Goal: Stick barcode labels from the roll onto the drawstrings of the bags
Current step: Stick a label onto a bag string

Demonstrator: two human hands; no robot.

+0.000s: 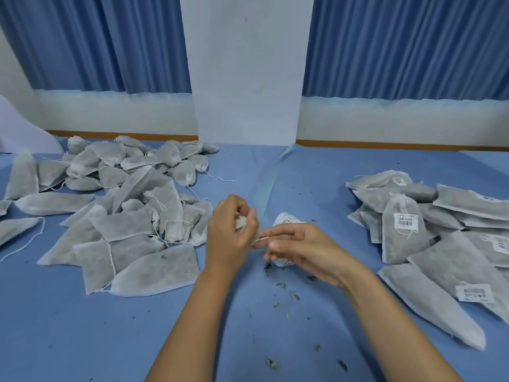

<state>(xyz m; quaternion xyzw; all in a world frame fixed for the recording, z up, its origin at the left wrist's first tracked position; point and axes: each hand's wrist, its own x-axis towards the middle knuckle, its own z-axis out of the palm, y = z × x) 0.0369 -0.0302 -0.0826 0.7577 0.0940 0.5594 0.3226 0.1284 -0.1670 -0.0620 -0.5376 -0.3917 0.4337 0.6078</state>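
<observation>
While the left hand (232, 230) grips the soft bag (240, 223), the right hand (303, 250) pinches its limp drawstring (261, 239), best held taut by both ends

Two hands: left hand (230, 232), right hand (305, 250). One label roll (286, 219). Two bag piles: left pile (124, 205), dozens; right pile (429, 230), over ten.

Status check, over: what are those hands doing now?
Left hand grips bag neck. Right hand pinches drawstring. Label roll under right hand. Nothing in the way.
</observation>
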